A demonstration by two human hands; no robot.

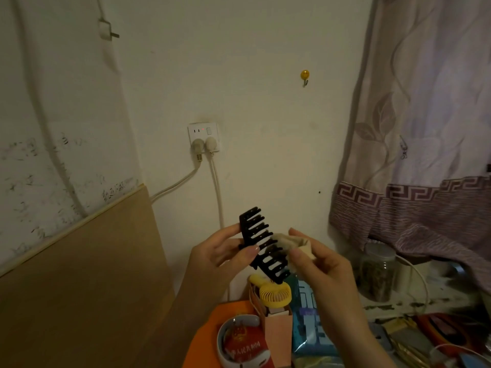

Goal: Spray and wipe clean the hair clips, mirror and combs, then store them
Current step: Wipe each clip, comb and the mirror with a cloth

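Hair clip (261,244) glossy black plastic; cloth (292,244) soft beige fabric.

I'm looking at a dim, warm-lit room with a cream wall (252,75) straight ahead. A white wall socket (204,134) sits mid-wall with two plugs in it, and their pale cables (216,189) run down from it. Up and to the right of the socket I see a small yellow hook (304,75). Left of the socket, a scuffed white panel (58,115) meets a tan board (87,274) leaning below it. Far right of the socket hangs a mauve leaf-patterned curtain (425,115) with a key-pattern border. High above and left of the socket, a small white fitting (105,29) hangs on a cord.
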